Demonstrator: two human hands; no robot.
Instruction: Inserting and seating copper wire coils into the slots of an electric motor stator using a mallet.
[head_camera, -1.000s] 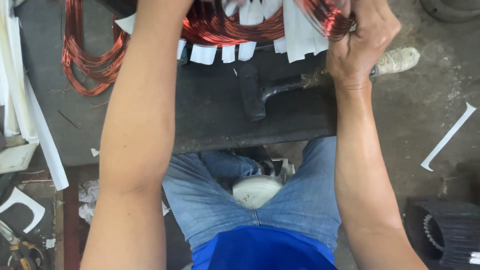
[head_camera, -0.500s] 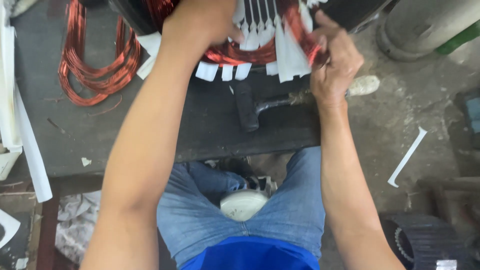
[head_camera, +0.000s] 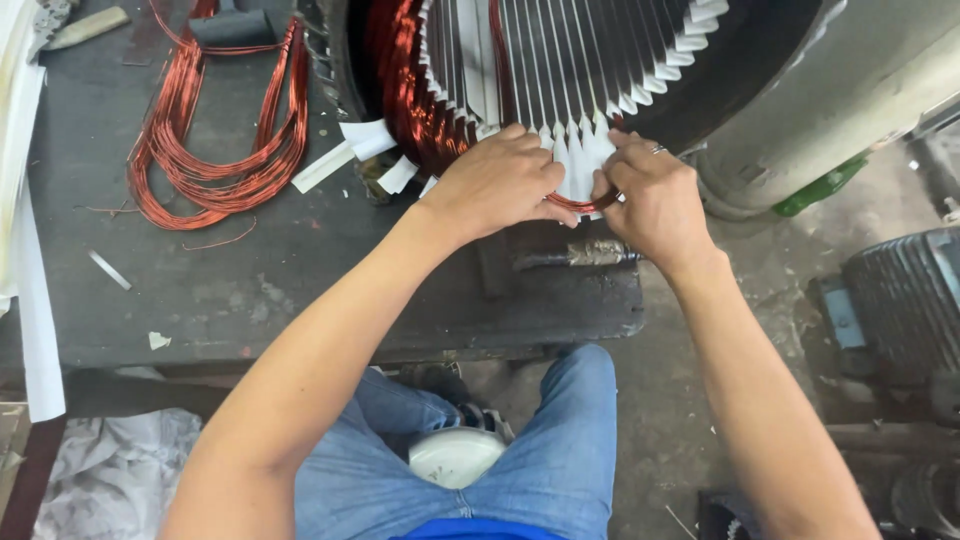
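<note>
Dark, scuffed tabletop (head_camera: 250, 280): loose copper wire coils (head_camera: 220, 150) lie left. Motor stator (head_camera: 560, 70) rests on its side, bore facing the person. Left hand (head_camera: 500, 185) presses white insulation strips (head_camera: 580, 160) flat; right hand (head_camera: 650, 195) pinches a copper strand beside them.

The white insulation paper strips (head_camera: 578, 160) stand upright in a fan from the slots of the motor stator (head_camera: 560, 60), their free ends pointing down toward both hands. The left hand (head_camera: 500, 180) rests knuckles-up on the strips at its fingertips, and the right hand (head_camera: 650, 195) pinches the strips just beside it, thumb and fingers closed on the paper. A bundle of copper winding wire (head_camera: 420, 100), reddish and glossy, curves inside the stator just above and to the left of the left hand, and a thin loop of it shows between the two hands, under the strips.
</note>
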